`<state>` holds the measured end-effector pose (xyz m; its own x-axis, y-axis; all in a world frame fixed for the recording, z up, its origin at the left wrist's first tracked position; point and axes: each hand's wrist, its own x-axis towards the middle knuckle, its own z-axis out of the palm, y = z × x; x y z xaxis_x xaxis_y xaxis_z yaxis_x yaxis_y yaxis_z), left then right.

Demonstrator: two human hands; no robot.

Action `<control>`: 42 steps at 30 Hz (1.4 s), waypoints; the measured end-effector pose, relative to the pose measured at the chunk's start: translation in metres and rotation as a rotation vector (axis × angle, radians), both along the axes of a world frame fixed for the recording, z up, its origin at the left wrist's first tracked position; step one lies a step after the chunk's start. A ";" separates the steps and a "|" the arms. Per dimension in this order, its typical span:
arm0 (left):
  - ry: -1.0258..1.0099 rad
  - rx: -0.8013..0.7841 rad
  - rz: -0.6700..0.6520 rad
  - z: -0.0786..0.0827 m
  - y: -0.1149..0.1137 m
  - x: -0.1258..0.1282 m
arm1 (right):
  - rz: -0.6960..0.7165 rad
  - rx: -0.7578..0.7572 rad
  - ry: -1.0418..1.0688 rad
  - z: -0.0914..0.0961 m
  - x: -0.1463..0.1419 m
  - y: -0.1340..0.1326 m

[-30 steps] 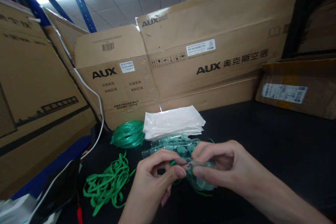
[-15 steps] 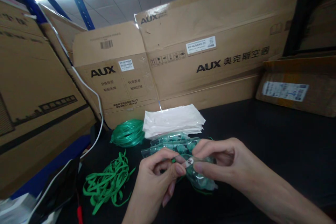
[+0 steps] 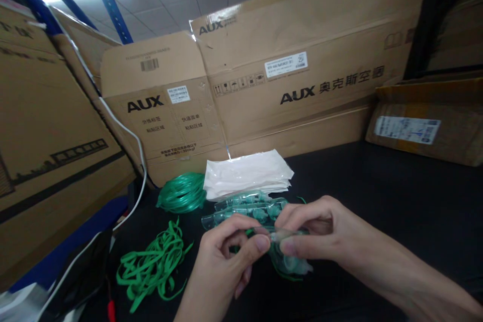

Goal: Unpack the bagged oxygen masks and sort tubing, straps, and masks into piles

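Observation:
My left hand (image 3: 226,249) and my right hand (image 3: 320,234) meet over the black table, each pinching the top edge of a small clear plastic bag (image 3: 290,261) that holds something green. Thumb and forefinger of both hands are pressed together on the bag's mouth. Just behind the hands lies a heap of similar clear bags with green contents (image 3: 245,206). Farther back rests a stack of flat white bags (image 3: 247,173).
A coil of shiny green cord (image 3: 182,192) and a loose bundle of green ties (image 3: 151,266) lie at the left on the black table (image 3: 396,196). Large AUX cardboard boxes (image 3: 294,75) wall the back and left. A white cable (image 3: 139,161) hangs at the left.
The hands stay pinched on the small bag with only slight finger shifts. The view has drifted a little to the right.

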<state>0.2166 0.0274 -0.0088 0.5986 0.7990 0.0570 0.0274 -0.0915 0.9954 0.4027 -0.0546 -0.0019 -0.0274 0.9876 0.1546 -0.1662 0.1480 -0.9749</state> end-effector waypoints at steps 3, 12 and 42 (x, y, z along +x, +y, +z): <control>-0.024 0.107 0.004 0.002 0.001 -0.002 | 0.021 -0.073 0.062 0.001 -0.001 0.000; 0.054 0.659 -0.040 0.009 0.004 -0.013 | -0.035 0.019 -0.167 0.007 -0.007 -0.001; -0.186 0.586 -0.219 0.001 0.005 -0.017 | -0.059 0.406 -0.072 -0.005 -0.021 0.003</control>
